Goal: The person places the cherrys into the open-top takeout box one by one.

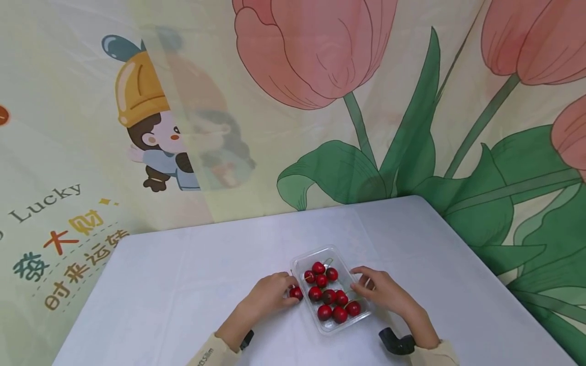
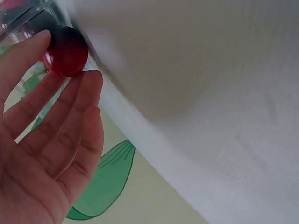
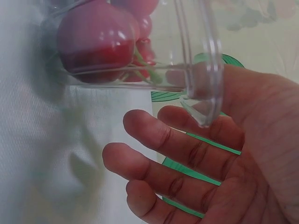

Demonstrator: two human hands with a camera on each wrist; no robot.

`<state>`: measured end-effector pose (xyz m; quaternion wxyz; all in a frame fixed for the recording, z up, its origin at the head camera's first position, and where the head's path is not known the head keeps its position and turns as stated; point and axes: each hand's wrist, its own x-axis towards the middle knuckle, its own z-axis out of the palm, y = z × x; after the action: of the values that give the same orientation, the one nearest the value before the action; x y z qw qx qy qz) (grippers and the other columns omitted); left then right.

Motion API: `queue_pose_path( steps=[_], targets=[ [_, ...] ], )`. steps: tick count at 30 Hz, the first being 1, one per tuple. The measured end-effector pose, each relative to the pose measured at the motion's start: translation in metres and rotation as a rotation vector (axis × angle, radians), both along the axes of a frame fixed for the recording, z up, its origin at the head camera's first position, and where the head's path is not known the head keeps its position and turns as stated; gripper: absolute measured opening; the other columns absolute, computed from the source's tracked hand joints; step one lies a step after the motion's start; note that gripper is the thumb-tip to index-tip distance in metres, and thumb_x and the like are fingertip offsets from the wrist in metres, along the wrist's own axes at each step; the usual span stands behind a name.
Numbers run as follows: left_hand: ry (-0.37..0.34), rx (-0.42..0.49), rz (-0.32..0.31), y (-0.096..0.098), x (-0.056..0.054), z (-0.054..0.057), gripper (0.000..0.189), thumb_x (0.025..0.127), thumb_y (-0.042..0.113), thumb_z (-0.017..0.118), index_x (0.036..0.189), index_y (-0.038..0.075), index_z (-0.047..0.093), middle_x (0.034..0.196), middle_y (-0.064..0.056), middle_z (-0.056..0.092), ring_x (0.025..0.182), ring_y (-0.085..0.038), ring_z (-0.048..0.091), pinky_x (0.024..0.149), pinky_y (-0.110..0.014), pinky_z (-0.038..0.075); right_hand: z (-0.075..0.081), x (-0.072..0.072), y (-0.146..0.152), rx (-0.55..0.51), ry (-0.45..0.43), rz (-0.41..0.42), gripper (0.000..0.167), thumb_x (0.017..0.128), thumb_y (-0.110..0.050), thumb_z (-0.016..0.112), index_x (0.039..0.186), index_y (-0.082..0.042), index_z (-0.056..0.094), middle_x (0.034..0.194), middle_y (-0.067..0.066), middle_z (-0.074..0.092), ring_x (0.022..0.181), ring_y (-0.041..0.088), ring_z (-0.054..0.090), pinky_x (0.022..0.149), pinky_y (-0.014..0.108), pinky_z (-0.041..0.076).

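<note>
A clear plastic box (image 1: 326, 331) holding several dark red cherries (image 1: 340, 314) stands on the white table. Just outside its left wall, my left hand (image 1: 271, 294) holds a single cherry (image 2: 67, 53) between thumb and fingertips. At the box's right side is my right hand (image 1: 382, 288), its thumb hooked over the rim. In the right wrist view the thumb shows through the clear wall, while the other fingers (image 3: 175, 144) curl loosely below the rim, outside the box.
The white table (image 1: 183, 284) runs back to a printed cloth (image 1: 220, 203) with tulips and a cartoon figure. A black wrist device (image 1: 396, 341) sits by the right sleeve. The table's right edge slants away beyond the right hand.
</note>
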<state>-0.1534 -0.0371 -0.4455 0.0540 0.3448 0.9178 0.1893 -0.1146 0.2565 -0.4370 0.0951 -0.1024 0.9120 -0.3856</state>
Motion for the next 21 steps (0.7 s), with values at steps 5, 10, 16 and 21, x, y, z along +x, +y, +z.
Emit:
queue_pose_path(
  steps=[5, 10, 16, 21],
  targets=[
    [0.023, -0.004, -0.002, -0.001, 0.001, 0.001, 0.025, 0.082, 0.022, 0.079, 0.103, 0.009, 0.073, 0.087, 0.001, 0.069, 0.071, -0.006, 0.055, 0.067, -0.024, 0.052, 0.000, -0.001, 0.000, 0.000, -0.008, -0.008, 0.041, 0.091, -0.022, 0.069, 0.124, 0.001, 0.059, 0.082, 0.001, 0.060, 0.072, 0.015, 0.054, 0.059, 0.022, 0.051],
    [0.078, -0.011, 0.012, -0.008, 0.001, 0.003, 0.025, 0.082, 0.021, 0.078, 0.103, 0.009, 0.072, 0.084, 0.002, 0.067, 0.068, -0.004, 0.053, 0.062, -0.023, 0.050, 0.001, -0.001, -0.001, 0.004, -0.002, -0.001, 0.041, 0.091, -0.022, 0.068, 0.124, 0.001, 0.059, 0.083, 0.001, 0.060, 0.073, 0.015, 0.054, 0.059, 0.022, 0.051],
    [0.123, 0.014, 0.030, -0.017, -0.001, 0.007, 0.025, 0.083, 0.022, 0.078, 0.103, 0.008, 0.071, 0.085, 0.000, 0.067, 0.068, -0.007, 0.053, 0.062, -0.024, 0.050, 0.003, -0.001, -0.001, 0.018, 0.001, 0.001, 0.040, 0.092, -0.021, 0.068, 0.124, 0.001, 0.059, 0.083, 0.001, 0.060, 0.073, 0.014, 0.054, 0.059, 0.022, 0.050],
    [0.134, 0.033, 0.054, -0.024, -0.001, 0.013, 0.025, 0.083, 0.021, 0.078, 0.103, 0.008, 0.071, 0.086, 0.000, 0.067, 0.072, -0.011, 0.061, 0.064, -0.027, 0.052, 0.003, 0.001, -0.002, 0.015, -0.005, -0.005, 0.040, 0.092, -0.021, 0.068, 0.124, 0.001, 0.059, 0.083, 0.001, 0.060, 0.072, 0.014, 0.054, 0.059, 0.022, 0.050]
  ],
)
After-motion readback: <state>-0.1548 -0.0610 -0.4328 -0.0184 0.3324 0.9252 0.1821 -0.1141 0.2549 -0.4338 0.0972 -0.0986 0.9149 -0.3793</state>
